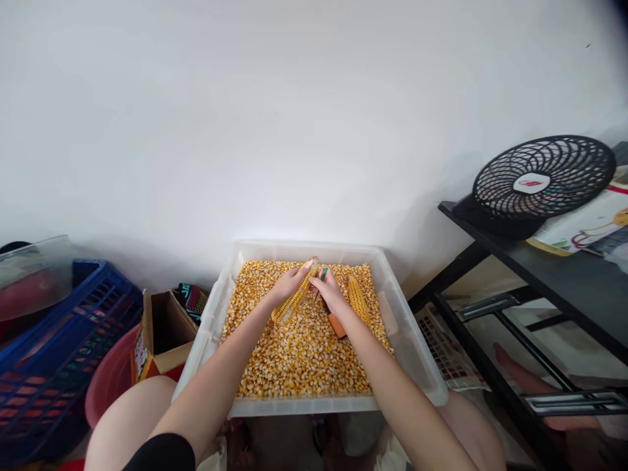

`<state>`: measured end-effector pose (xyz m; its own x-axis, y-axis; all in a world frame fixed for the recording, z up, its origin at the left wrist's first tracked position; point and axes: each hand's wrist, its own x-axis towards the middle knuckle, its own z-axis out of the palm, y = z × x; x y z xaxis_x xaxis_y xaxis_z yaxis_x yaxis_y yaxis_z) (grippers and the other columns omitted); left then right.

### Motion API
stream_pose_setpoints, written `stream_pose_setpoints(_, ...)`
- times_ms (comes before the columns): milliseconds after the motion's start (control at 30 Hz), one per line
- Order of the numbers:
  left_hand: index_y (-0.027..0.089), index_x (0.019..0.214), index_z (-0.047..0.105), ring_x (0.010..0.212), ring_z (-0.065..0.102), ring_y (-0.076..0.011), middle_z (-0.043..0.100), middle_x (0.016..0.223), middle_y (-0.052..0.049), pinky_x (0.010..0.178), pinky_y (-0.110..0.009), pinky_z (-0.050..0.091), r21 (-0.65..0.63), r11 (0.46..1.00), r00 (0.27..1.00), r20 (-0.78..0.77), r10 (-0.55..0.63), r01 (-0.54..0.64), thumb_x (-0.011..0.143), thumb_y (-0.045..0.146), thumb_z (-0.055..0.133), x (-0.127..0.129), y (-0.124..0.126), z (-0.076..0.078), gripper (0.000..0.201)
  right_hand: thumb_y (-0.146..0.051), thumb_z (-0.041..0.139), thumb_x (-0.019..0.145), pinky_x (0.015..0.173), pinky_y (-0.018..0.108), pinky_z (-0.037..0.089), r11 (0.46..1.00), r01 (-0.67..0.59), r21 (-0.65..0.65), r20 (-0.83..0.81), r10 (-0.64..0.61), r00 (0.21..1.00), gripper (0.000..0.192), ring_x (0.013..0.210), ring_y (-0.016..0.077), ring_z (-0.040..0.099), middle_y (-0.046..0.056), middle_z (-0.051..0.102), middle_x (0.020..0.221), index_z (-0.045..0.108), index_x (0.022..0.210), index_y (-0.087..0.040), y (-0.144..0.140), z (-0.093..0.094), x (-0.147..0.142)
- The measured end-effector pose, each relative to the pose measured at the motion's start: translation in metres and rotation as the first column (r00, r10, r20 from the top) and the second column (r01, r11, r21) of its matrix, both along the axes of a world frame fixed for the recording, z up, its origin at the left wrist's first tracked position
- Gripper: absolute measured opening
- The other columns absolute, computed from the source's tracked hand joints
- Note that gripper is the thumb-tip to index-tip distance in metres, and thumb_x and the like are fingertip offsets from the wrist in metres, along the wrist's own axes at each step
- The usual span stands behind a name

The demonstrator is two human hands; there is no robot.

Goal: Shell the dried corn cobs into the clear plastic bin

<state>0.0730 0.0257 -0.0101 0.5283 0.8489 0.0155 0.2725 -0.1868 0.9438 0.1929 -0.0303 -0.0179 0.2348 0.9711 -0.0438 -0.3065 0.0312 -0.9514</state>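
A partly stripped corn cob [293, 302] is held slantwise in my left hand [288, 285], its fingers closed around the upper part. My right hand [328, 288] is closed close beside the cob's upper end. A slim tool with a green end [324, 273] pokes out of that grip; its exact kind is unclear. Loose yellow kernels [304, 366] fill the translucent plastic tub [314, 407] below both hands. Another corn cob [359, 301], with its kernels on, lies on them to the right. An orange-brown object [337, 326] shows partly behind my right forearm.
To the left are an opened cardboard box [169, 327], a pink basin [110, 373] and a blue plastic crate [53, 353]. A black table [583, 288] with a fan [544, 176] stands at the right. The white wall [304, 131] rises behind the tub.
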Motion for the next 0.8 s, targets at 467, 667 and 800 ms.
stream_pose_setpoints(467, 0.016, 0.079, 0.06, 0.077, 0.058, -0.0244, 0.064, 0.077, -0.008, 0.073, -0.033, 0.041, 0.189, 0.982, 0.971, -0.238, 0.03, 0.016, 0.078, 0.066, 0.033, 0.004, -0.005, -0.006, 0.056, -0.02, 0.054, 0.058, 0.049, 0.021, 0.036, 0.978, 0.202, -0.051, 0.1, -0.196, 0.975, 0.021, 0.056, 0.0104, 0.045, -0.008, 0.045, 0.061, 0.037, 0.071, -0.024, 0.002, -0.019, -0.007)
stream_pose_setpoints(667, 0.015, 0.084, 0.064, 0.09, 0.058, -0.0245, 0.067, 0.091, -0.008, 0.084, -0.033, 0.04, 0.005, 1.0, 0.999, -0.045, 0.004, -0.003, 0.079, 0.063, 0.033, 0.0, 0.001, -0.003, 0.057, -0.026, 0.056, 0.062, 0.049, 0.023, 0.038, 0.996, 0.06, -0.073, -0.095, -0.066, 0.993, 0.023, 0.052, 0.0105, 0.05, -0.008, 0.048, 0.061, 0.035, 0.071, -0.023, 0.001, 0.001, -0.005)
stream_pose_setpoints(800, 0.015, 0.085, 0.066, 0.092, 0.058, -0.026, 0.068, 0.086, -0.009, 0.083, -0.033, 0.041, -0.048, 0.999, 1.0, 0.019, 0.025, -0.025, 0.077, 0.063, 0.038, -0.002, 0.001, -0.001, 0.056, -0.027, 0.061, 0.061, 0.052, 0.025, 0.042, 0.998, 0.035, -0.057, -0.097, -0.04, 0.994, 0.031, 0.054, 0.0117, 0.052, -0.008, 0.051, 0.063, 0.032, 0.07, -0.024, 0.002, 0.003, -0.002)
